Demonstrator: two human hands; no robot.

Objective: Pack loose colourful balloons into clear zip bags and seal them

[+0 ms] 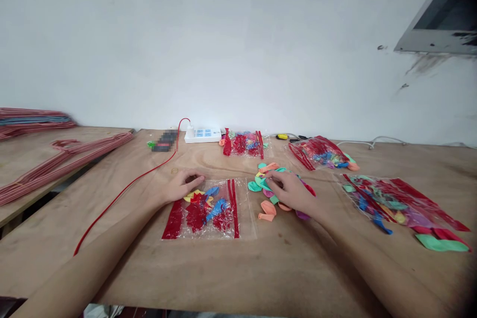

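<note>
A clear bag with red print (195, 213) lies flat in front of me, with yellow and blue balloons in it. My left hand (183, 185) rests at the bag's upper left corner, fingers bent over its edge; whether they pinch the plastic is hidden. To the right of the bag is a loose pile of green, orange, yellow and purple balloons (255, 186). Over that pile is my right hand (288, 188), its fingertips together on a balloon at the pile's upper left. A single orange balloon (267, 210) lies at the near side of the pile.
More balloon bags lie at the back (244, 144), back right (320, 153) and right (402, 203). A white power strip (203, 135) with a red cable (122, 191) sits near the wall. Pink hangers (55, 169) lie on the left table.
</note>
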